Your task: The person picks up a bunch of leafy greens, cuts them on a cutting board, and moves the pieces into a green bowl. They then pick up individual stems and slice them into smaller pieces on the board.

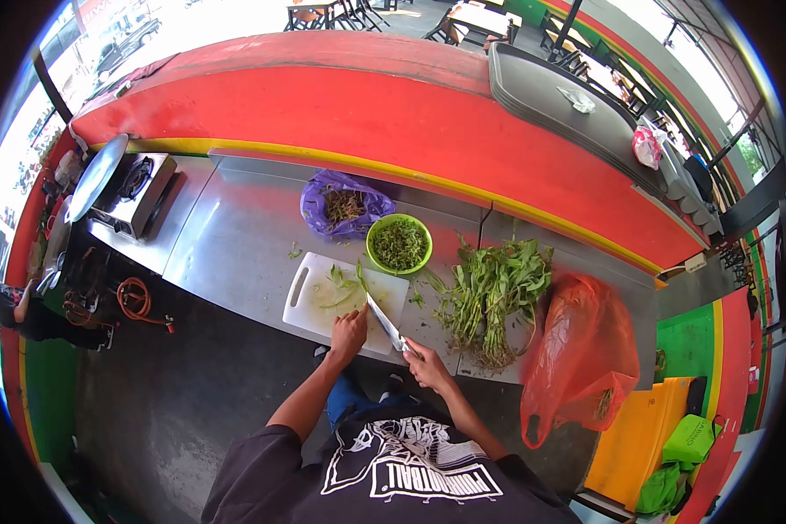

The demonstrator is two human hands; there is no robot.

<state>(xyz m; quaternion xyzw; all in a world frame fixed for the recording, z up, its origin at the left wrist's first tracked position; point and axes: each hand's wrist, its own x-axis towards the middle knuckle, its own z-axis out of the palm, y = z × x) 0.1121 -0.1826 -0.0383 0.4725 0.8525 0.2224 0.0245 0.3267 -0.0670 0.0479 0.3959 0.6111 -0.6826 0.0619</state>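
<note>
My right hand (428, 365) is wrapped round the handle of a kitchen knife (385, 321), its blade slanting up and left over the white cutting board (301, 316). My left hand (349, 334) is over the board's front part, fingers closed at the lower end of a leafy green stem (361, 278) beside the knife tip. Loose green leaves (337, 295) lie on the board. Just behind it stands a green bowl (371, 244) filled with picked leaves. To the right, a large bunch of leafy greens (498, 293) lies with its roots toward me.
A purple plastic bag (317, 208) holding roots and stems stands behind the board. A red plastic bag (585, 349) hangs over the counter's right front edge. At the left is a gas stove (135, 188). Stacked trays (550, 96) sit on the red ledge. Another person (17, 306) is far left.
</note>
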